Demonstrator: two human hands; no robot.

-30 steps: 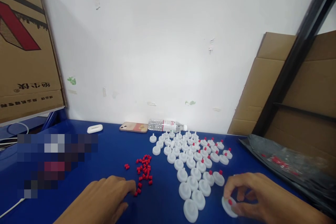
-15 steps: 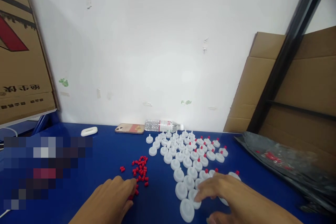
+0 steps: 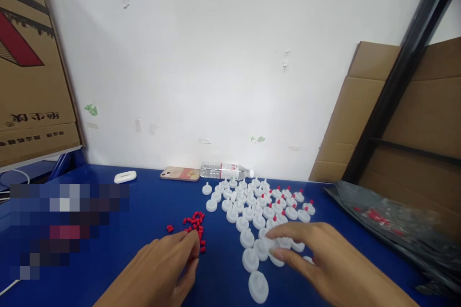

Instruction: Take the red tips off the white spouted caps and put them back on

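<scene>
Head view: the right hand (image 3: pixel 317 261) has swung left and lies spread-fingered on the nearest white caps (image 3: pixel 249 260) on the tabletop (image 3: pixel 151 211). The left hand (image 3: pixel 165 271) has reached the red plugs (image 3: pixel 194 223), fingertips together; a pinch I cannot tell.

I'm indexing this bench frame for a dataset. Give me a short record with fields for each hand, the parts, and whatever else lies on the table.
left hand: fingertips at the near edge of the red plugs; grip unclear
right hand: fingers spread over the nearest white caps; grip unclear
capped: white caps at far right bear red tips
surface: blue table
by wall: phone, water bottle on its side, white case
sides: cardboard box left, black bag right
</scene>
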